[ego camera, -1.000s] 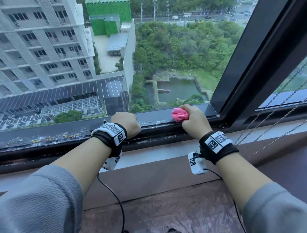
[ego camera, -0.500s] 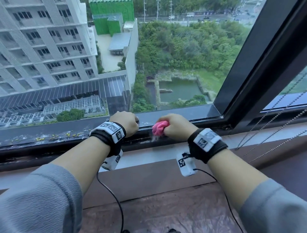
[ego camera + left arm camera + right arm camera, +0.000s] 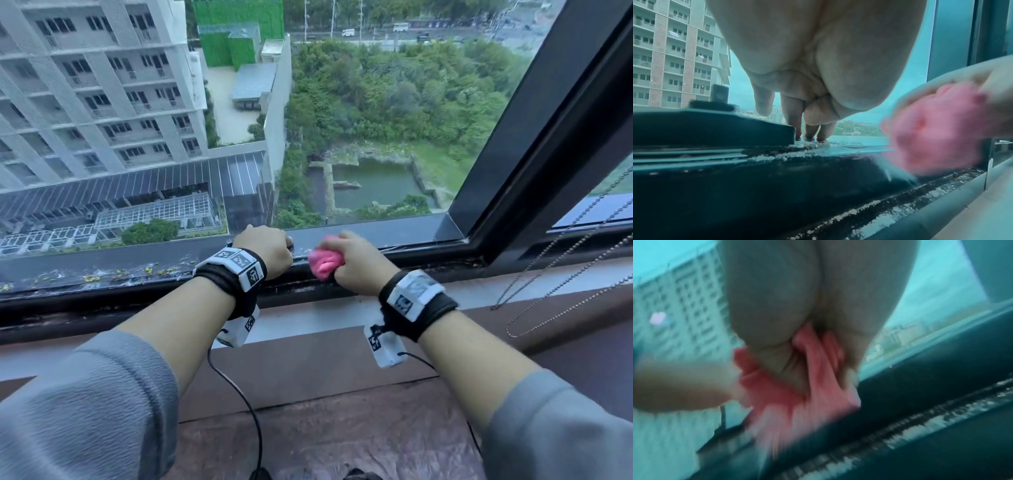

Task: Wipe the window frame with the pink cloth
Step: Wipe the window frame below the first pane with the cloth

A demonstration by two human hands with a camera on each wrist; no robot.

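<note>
In the head view my right hand [image 3: 354, 262] grips a bunched pink cloth [image 3: 324, 262] and presses it on the dark bottom rail of the window frame [image 3: 137, 279]. My left hand [image 3: 270, 248] rests on the same rail just left of the cloth, a small gap between them. The left wrist view shows the left fingertips [image 3: 810, 134] pressing down on the rail's top, with the blurred pink cloth [image 3: 937, 138] at the right. In the right wrist view, heavily blurred, the pink cloth [image 3: 818, 381] is squeezed in my right palm against the frame [image 3: 920, 402].
White grit lies in the frame's track [image 3: 875, 212], and yellowish debris sits on the outer ledge [image 3: 120, 274] at the left. A dark raised fitting [image 3: 715, 123] stands left of my left fingers. Bead chains [image 3: 565, 270] hang at the right beside the slanted mullion [image 3: 548, 137]. A brown sill [image 3: 308, 370] runs below.
My right hand has slid the pink cloth leftward along the bottom rail, from near the corner to close beside my left hand. The left hand has stayed in place.
</note>
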